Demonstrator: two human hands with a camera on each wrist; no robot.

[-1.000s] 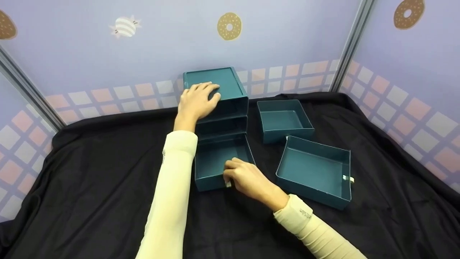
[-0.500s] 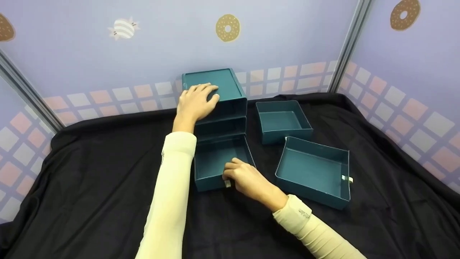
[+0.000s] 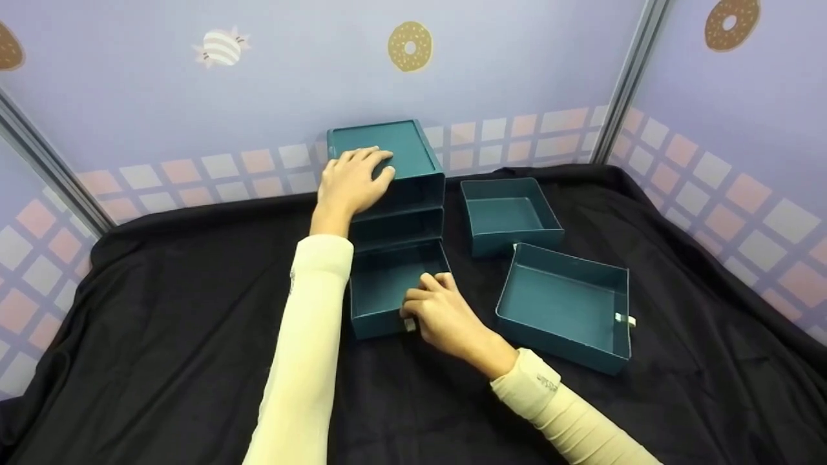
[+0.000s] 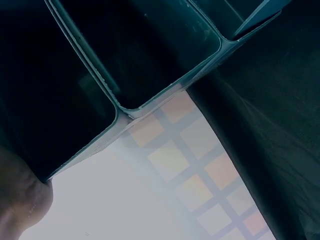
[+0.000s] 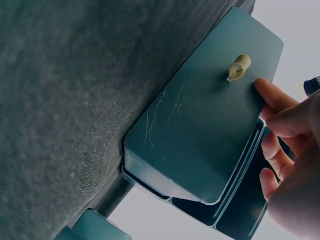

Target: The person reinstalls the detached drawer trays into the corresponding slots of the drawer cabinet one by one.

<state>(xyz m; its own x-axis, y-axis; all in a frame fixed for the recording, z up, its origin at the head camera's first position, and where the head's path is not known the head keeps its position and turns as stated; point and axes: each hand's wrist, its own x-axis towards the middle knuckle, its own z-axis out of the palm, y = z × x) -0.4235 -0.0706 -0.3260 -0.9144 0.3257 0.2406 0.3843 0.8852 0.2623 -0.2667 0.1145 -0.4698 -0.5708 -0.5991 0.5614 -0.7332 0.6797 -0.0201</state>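
A dark teal drawer cabinet [image 3: 413, 145] stands against the back wall, its two upper compartments showing as dark openings. My left hand [image 3: 352, 184] rests on its top with fingers spread forward; the left wrist view shows part of that hand [image 4: 22, 197] beside the front edge. The bottom drawer [image 3: 378, 323] is pulled well out. My right hand [image 3: 446, 316] is at its front rim. In the right wrist view, one digit of the right hand [image 5: 300, 132] lies on the front panel [image 5: 200, 115] and others curl behind the rim, pinching it beside the small pale pull tab [image 5: 240, 67].
To the right, two removed teal drawers lie on the black cloth [image 3: 194, 336]: a rear one [image 3: 517, 242] and a nearer one [image 3: 562, 342], turned so its pale tab points right. Patterned wall panels [image 3: 310, 77] enclose the back and sides.
Two fingers of my right hand have lifted a little at the drawer's front rim. The left hand and the drawers stay where they were.
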